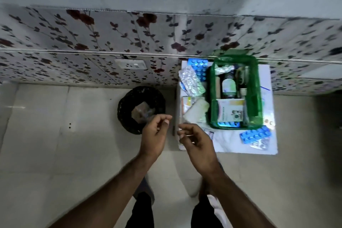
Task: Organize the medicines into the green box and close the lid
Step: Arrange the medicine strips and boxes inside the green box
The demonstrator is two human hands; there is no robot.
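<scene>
At nine o'clock from the worktop we see a round black bin [141,109], its liner glossy and crinkled, on the pale tiled floor [55,135]. Our left hand [154,135] hangs over its near rim, fingers loosely curled, the grip empty as far as we can tell. Our right hand [196,142] sits just beside it, half open, with nothing clearly in it. The white square worktop [231,146] carries crumpled silver foil strips [191,81] and a soft white pad [197,111] at its left. The green box [257,98], translucent plastic and rectangular, stands open toward twelve o'clock, holding a bottle [229,86] and a printed carton [230,110]. A blue blister pack [255,135] lies at five o'clock from it.
</scene>
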